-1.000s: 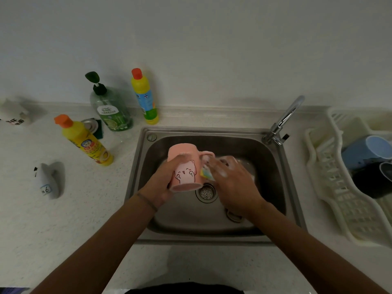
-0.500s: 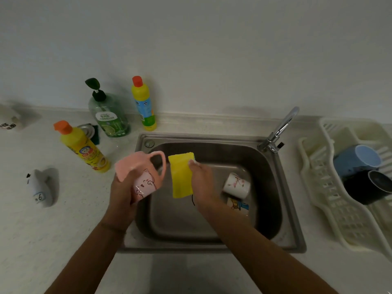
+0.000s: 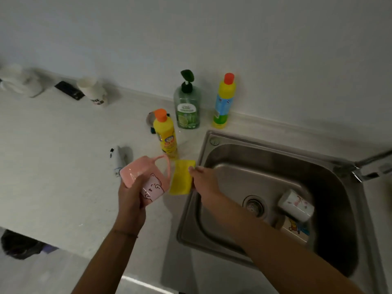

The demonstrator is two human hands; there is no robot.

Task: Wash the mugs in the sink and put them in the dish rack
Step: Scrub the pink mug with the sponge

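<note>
left hand (image 3: 132,195): fingers curled round pink mug (image 3: 144,179), tilted, centre-left of frame over countertop (image 3: 63,166) | right hand (image 3: 204,181): pinches yellow sponge (image 3: 180,179) just right of mug handle | sink (image 3: 318,164): two mugs (image 3: 296,205) lying lower right

pale countertop (image 3: 53,166), inset steel sink (image 3: 212,143), three bottles (image 3: 166,134)

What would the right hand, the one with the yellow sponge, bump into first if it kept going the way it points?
Probably the yellow bottle with the orange cap: the right hand and its yellow sponge point up-left toward it. Depth is unclear, so it might pass above.
</note>
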